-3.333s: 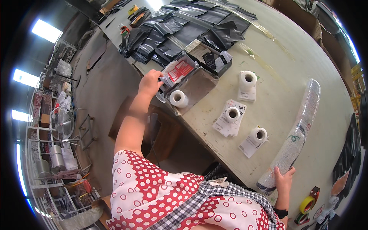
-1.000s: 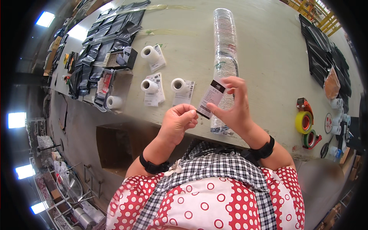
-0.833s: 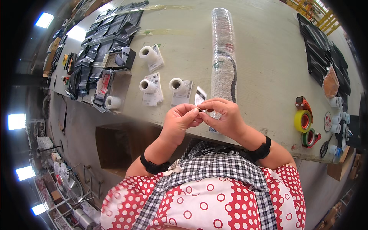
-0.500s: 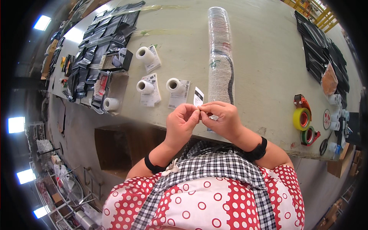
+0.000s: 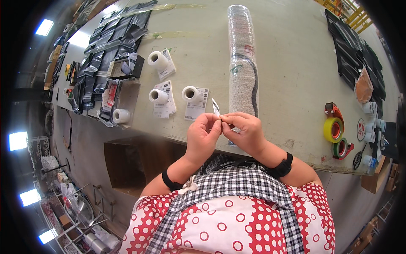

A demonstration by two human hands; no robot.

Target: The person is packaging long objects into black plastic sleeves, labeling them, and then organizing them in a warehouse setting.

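My left hand [image 5: 204, 132] and my right hand [image 5: 243, 130] meet over the table's front edge, thumbs and fingertips pinched together. Between them is a small white label [image 5: 215, 107] with dark print, standing up from the fingertips and seen nearly edge-on. Just beyond my right hand lies a long roll [image 5: 242, 63] of pale, fluffy material in clear plastic film, pointing away from me. To the left of my hands, a small white film roll [image 5: 190, 93] stands on a stack of printed labels [image 5: 197, 108]. Two similar rolls on labels are farther left.
Black plastic bags [image 5: 116, 40] lie at the far left, others [image 5: 354, 53] at the far right. An open box [image 5: 127, 99] sits by the left edge. At the right are a yellow tape dispenser [image 5: 333, 127], a green tape roll [image 5: 339, 149] and scissors [image 5: 358, 158]. Below the table stands a cardboard box [image 5: 127, 163].
The small label has turned from showing its printed face to nearly edge-on. Both hands stay pinched together in almost the same place.
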